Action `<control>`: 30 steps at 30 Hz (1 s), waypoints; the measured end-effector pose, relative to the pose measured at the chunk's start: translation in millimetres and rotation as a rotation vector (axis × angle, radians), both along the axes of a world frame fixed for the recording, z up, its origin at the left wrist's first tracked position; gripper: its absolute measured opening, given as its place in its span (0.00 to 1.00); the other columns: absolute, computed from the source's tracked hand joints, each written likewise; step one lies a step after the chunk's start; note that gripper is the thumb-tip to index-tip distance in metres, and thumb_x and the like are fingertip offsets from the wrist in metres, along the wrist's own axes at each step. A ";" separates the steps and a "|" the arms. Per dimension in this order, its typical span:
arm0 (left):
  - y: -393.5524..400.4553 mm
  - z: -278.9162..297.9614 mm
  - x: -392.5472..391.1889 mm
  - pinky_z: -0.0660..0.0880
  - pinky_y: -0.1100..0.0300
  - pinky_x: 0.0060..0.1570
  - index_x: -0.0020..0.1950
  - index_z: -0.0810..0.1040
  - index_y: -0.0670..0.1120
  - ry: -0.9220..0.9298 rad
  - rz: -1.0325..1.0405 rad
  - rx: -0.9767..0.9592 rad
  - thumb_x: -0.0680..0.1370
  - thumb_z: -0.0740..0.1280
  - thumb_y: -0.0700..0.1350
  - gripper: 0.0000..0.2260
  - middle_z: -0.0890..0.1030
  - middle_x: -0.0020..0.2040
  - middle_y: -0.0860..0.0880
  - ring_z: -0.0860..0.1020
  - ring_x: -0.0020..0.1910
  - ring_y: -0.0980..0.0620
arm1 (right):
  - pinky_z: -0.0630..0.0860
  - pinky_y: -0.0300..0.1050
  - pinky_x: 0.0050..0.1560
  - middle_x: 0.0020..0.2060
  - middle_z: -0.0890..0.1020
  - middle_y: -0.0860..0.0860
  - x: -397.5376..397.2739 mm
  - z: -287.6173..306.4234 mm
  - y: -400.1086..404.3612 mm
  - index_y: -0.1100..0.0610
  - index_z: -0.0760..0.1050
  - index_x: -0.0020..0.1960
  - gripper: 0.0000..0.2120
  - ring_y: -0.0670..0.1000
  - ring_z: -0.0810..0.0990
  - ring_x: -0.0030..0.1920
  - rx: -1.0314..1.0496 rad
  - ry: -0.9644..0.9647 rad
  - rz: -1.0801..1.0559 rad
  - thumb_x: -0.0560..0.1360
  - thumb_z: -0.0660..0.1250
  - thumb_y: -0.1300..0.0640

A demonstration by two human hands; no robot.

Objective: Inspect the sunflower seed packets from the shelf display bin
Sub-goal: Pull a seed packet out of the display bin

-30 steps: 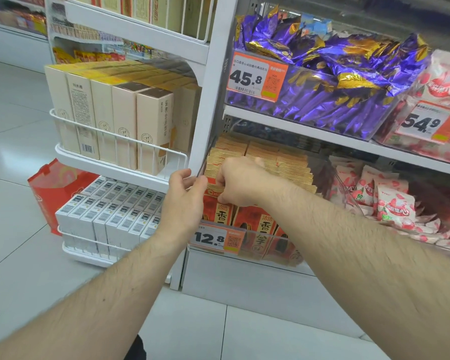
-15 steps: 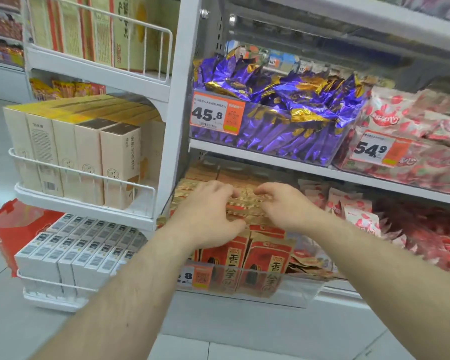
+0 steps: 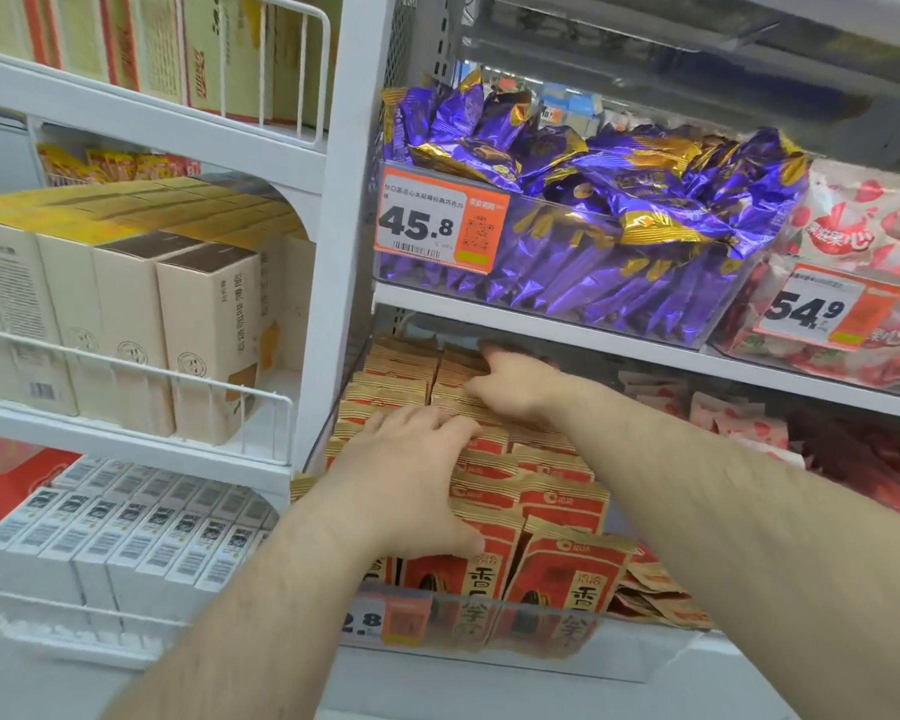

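Red and gold sunflower seed packets (image 3: pixel 562 511) stand in two rows inside a clear display bin (image 3: pixel 541 623) on the lower shelf. My left hand (image 3: pixel 406 485) lies flat on the tops of the left row, fingers spread and straight. My right hand (image 3: pixel 515 381) reaches deeper into the bin, fingers extended over the packets at the back, under the shelf above. Neither hand grips a packet. The back ends of the rows are partly hidden by my hands.
Above sits a bin of purple foil sweets (image 3: pixel 593 210) with a 45.8 price tag (image 3: pixel 437 220). Pink strawberry packets (image 3: pixel 739 418) fill the right. A white wire rack (image 3: pixel 141 356) with beige boxes and white boxes (image 3: pixel 126 532) stands to the left.
The camera has come closer to the bin. My right hand has slid further back along the packet tops; my left hand has spread flat over the left row.
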State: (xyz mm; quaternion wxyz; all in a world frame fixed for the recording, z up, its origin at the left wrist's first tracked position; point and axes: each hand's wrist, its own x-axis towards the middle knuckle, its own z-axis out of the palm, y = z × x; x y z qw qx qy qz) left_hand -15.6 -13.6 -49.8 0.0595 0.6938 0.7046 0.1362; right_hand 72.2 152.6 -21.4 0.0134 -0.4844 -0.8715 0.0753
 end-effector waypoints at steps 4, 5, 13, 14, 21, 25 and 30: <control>0.7 -0.8 -1.4 0.58 0.48 0.74 0.75 0.57 0.59 -0.029 0.067 0.029 0.66 0.73 0.67 0.44 0.64 0.73 0.57 0.60 0.74 0.51 | 0.55 0.61 0.73 0.65 0.76 0.55 -5.2 -7.7 -2.6 0.47 0.77 0.59 0.16 0.59 0.68 0.69 0.065 -0.069 0.067 0.77 0.59 0.44; 1.0 -1.1 -2.0 0.58 0.48 0.75 0.75 0.57 0.59 -0.031 0.084 0.034 0.65 0.73 0.67 0.44 0.64 0.73 0.56 0.61 0.74 0.51 | 0.53 0.61 0.73 0.65 0.75 0.55 -5.2 -8.9 -3.5 0.45 0.80 0.55 0.15 0.59 0.66 0.69 0.076 -0.074 0.080 0.77 0.58 0.42; 0.7 -0.8 -1.7 0.54 0.44 0.76 0.76 0.56 0.59 -0.045 0.132 0.043 0.64 0.74 0.68 0.46 0.58 0.77 0.54 0.55 0.77 0.49 | 0.65 0.50 0.62 0.49 0.79 0.48 -12.5 -1.7 6.1 0.47 0.79 0.47 0.26 0.54 0.74 0.57 -0.183 0.049 -0.029 0.72 0.57 0.27; 0.4 -1.0 -1.8 0.54 0.44 0.76 0.76 0.56 0.59 -0.046 0.129 0.039 0.64 0.74 0.68 0.46 0.59 0.77 0.54 0.55 0.77 0.49 | 0.68 0.49 0.59 0.47 0.79 0.48 -14.5 0.0 4.7 0.49 0.80 0.51 0.30 0.54 0.76 0.54 -0.200 0.055 -0.029 0.71 0.56 0.25; 0.1 -1.4 -3.0 0.53 0.43 0.76 0.76 0.59 0.59 -0.045 0.116 0.025 0.65 0.74 0.67 0.44 0.59 0.77 0.53 0.53 0.76 0.49 | 0.51 0.62 0.73 0.55 0.81 0.55 -19.7 -5.8 -8.9 0.57 0.77 0.45 0.38 0.56 0.74 0.66 0.081 -0.283 0.100 0.78 0.40 0.29; 2.1 -2.0 -2.8 0.49 0.40 0.76 0.76 0.59 0.59 -0.036 0.102 -0.026 0.66 0.73 0.67 0.42 0.56 0.78 0.51 0.49 0.78 0.47 | 0.61 0.56 0.69 0.65 0.76 0.50 5.8 -1.9 -16.1 0.56 0.82 0.55 0.36 0.54 0.73 0.66 0.222 -0.217 0.198 0.80 0.44 0.33; 1.0 1.9 -1.3 0.46 0.36 0.75 0.76 0.60 0.59 -0.104 0.066 -0.052 0.66 0.71 0.68 0.42 0.54 0.79 0.52 0.45 0.79 0.47 | 0.77 0.47 0.53 0.53 0.83 0.50 49.2 11.0 -49.1 0.60 0.84 0.45 0.26 0.53 0.81 0.52 0.657 0.258 0.407 0.77 0.57 0.41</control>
